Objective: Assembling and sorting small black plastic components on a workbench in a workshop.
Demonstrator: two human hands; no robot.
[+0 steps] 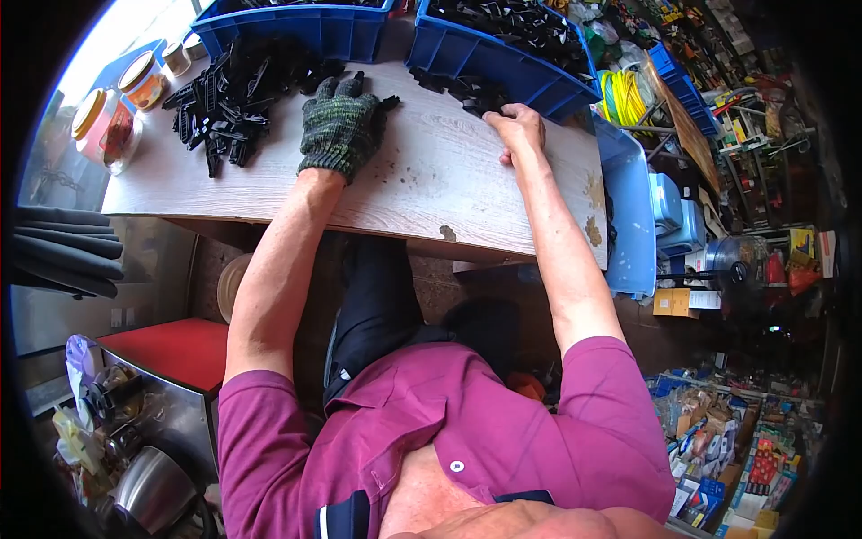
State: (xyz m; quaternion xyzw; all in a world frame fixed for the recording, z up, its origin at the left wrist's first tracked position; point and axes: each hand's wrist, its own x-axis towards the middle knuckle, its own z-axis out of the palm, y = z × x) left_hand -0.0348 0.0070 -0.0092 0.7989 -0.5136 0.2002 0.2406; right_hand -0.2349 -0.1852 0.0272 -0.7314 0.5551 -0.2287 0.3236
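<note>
My left hand (339, 128), in a dark green-grey knitted glove, rests at the table's far side with its fingers curled. A small black plastic part (391, 103) juts out at its thumb side; the grip itself is hidden under the glove. Beside it on the left lies a loose heap of black plastic parts (224, 112). My bare right hand (521, 132) is closed, thumb and forefinger pinched at a black plastic part (473, 106). That piece lies at the end of a short row of similar parts (449, 87) in front of the right blue crate (503, 76).
Another blue crate (346, 36) of black parts stands at the back left. Lidded plastic jars (108, 130) line the left of the worn pale table (422, 193). Right of it are a light blue bin (633, 225) and a yellow coil (626, 97). A red-topped cabinet (171, 350) stands lower left.
</note>
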